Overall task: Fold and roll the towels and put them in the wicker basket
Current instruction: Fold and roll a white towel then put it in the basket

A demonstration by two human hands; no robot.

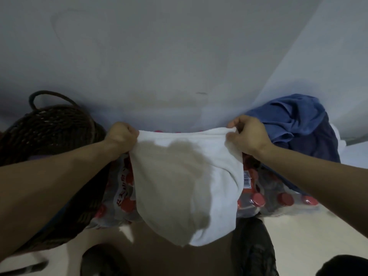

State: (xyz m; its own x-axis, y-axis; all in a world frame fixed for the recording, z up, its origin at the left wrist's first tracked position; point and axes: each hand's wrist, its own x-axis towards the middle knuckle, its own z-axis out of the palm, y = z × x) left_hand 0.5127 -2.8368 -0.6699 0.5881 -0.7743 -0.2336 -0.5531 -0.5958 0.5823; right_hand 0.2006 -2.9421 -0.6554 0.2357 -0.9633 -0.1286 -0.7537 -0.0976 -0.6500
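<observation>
A white towel [215,176] hangs in front of me, stretched between both hands by its top edge. My left hand [121,137] grips the top left corner in a closed fist. My right hand [247,136] pinches the top right corner between thumb and fingers. The towel's lower part sags down toward the floor, and my shadow darkens its left half. The dark brown wicker basket [49,132] with a loop handle stands to the left, partly behind my left forearm. A heap of blue towels [294,124] lies at the right, behind my right hand.
Shrink-wrapped packs of red-capped bottles [278,200] lie on the floor under the towel. A grey wall [159,56] rises straight ahead. My dark shoes [253,250] stand on the pale floor at the bottom.
</observation>
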